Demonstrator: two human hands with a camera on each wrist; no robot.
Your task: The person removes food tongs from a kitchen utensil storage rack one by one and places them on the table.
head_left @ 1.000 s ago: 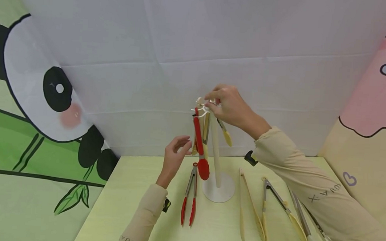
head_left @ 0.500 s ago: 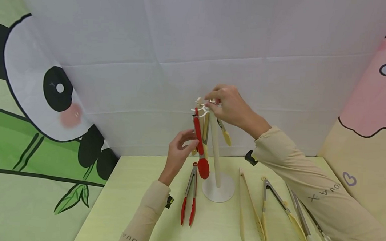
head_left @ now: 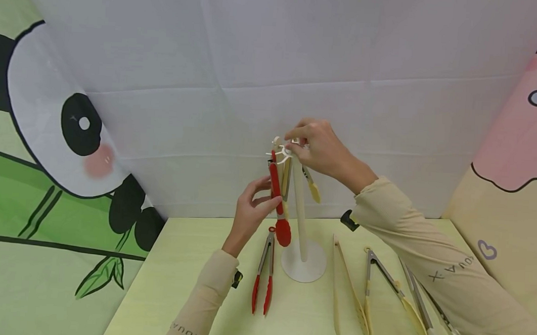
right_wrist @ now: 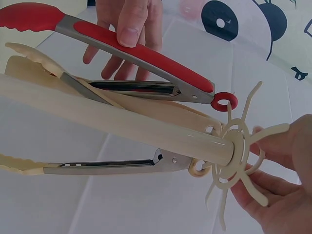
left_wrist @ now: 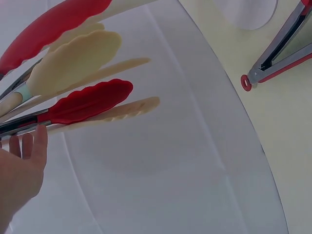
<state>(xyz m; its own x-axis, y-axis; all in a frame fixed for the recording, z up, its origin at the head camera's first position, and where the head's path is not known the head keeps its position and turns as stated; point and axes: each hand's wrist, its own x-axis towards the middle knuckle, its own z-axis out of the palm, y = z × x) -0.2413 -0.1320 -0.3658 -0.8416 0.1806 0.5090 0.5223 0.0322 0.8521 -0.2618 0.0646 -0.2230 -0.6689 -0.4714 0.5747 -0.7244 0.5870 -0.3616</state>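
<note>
A pair of red tongs (head_left: 275,180) hangs by its ring from a cream hook stand (head_left: 299,209). My left hand (head_left: 250,207) holds the tongs midway down; in the right wrist view its thumb (right_wrist: 129,36) lies on the red handle (right_wrist: 170,68), with the fingers on the far side. The left wrist view shows fingers (left_wrist: 40,146) against the lower arm of the tongs, beside a red tip (left_wrist: 92,102). At the top, my right hand (head_left: 317,147) pinches the stand's hooked ring (right_wrist: 239,165). Cream-tipped tongs (right_wrist: 112,168) hang there too.
Red-tipped tongs (head_left: 268,258) lie on the table left of the round white base (head_left: 303,270). To its right lie thin pale tongs (head_left: 336,287), cream-tipped metal tongs (head_left: 386,275) and another pair partly under the right sleeve (head_left: 419,256). A white cloth backdrop (head_left: 198,123) stands behind.
My left hand has moved up and right from beside the hanging red tongs and has taken hold of them. The right hand stays at the top of the stand.
</note>
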